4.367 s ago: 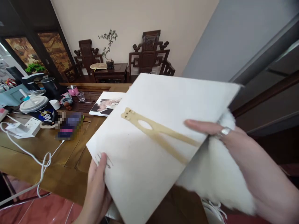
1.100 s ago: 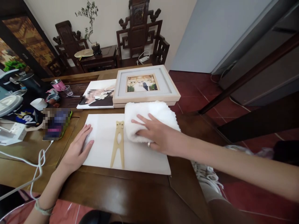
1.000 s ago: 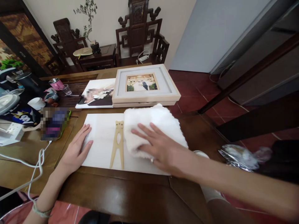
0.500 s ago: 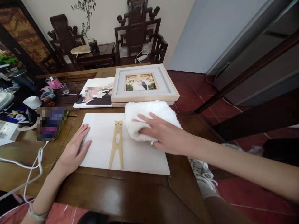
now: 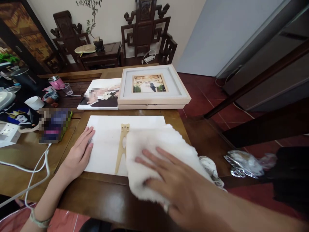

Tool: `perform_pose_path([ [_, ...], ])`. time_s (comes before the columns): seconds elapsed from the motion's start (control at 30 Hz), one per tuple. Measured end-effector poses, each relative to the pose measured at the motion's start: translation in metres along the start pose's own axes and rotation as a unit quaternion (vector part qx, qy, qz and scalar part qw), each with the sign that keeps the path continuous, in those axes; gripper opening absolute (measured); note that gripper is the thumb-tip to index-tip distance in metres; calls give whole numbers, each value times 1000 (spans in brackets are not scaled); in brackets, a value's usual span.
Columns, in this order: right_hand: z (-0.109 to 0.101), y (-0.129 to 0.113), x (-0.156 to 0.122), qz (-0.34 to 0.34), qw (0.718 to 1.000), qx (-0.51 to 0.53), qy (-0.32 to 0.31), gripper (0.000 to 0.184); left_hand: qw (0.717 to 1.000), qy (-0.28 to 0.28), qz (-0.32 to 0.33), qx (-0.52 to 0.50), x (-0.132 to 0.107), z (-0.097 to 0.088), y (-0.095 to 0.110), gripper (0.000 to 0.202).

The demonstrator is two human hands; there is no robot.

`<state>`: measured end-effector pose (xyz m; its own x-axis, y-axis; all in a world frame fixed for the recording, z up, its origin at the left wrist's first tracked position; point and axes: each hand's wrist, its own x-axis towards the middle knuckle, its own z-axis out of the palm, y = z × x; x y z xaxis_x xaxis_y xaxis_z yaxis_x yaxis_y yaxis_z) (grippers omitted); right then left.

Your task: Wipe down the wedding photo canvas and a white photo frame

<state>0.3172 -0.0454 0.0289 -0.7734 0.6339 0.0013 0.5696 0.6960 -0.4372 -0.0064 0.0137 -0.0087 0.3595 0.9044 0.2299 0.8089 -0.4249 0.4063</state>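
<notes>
Our right hand [image 5: 177, 183], fingers spread, covers a white cloth [image 5: 154, 138]; our left hand [image 5: 77, 155], fingers close together, touches a white board [image 5: 105, 145].

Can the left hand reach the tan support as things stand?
Probably yes: the left hand rests at the edge of the white panel, with bare panel between it and the tan support, though the white cloth hides much of the support's right leg.
</notes>
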Motion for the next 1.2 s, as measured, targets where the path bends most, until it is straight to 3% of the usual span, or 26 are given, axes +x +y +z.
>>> perform_pose_path([
  [0.13, -11, 33, 45, 45, 999, -1, 29, 48, 1000, 0, 1, 2, -1, 0, 0, 47],
  [0.23, -10, 38, 72, 46, 996, -7, 76, 50, 1000, 2, 2, -1, -1, -1, 0, 46],
  [0.33, 0, 19, 75, 0, 997, -34, 65, 45, 1000, 9, 7, -9, -1, -1, 1, 45],
  [0.47, 13, -19, 54, -98, 994, -33, 36, 32, 1000, 12, 11, -6, -1, 0, 1, 45],
  [0.57, 12, -29, 48, -123, 992, -21, 4, 29, 1000, 11, 16, 1, -1, 1, 0, 45],
  [0.73, -4, 3, 85, -57, 997, -52, 9, 45, 1000, 5, 14, 3, -2, 1, -1, 46],
  [0.87, -5, 19, 116, -11, 991, -127, 37, 45, 1000, 1, 5, -2, -2, 0, 0, 47],
  [0.97, 8, 0, 111, -37, 986, -154, 58, 40, 1000, -2, 1, -7, -2, -1, 0, 47],
  [1.07, 23, -32, 90, -115, 980, -145, 68, 31, 1000, -1, 1, -7, -1, -1, 1, 47],
  [1.2, 26, -51, 75, -168, 979, -101, 59, 26, 1000, 3, 11, -11, 0, -1, 0, 46],
])
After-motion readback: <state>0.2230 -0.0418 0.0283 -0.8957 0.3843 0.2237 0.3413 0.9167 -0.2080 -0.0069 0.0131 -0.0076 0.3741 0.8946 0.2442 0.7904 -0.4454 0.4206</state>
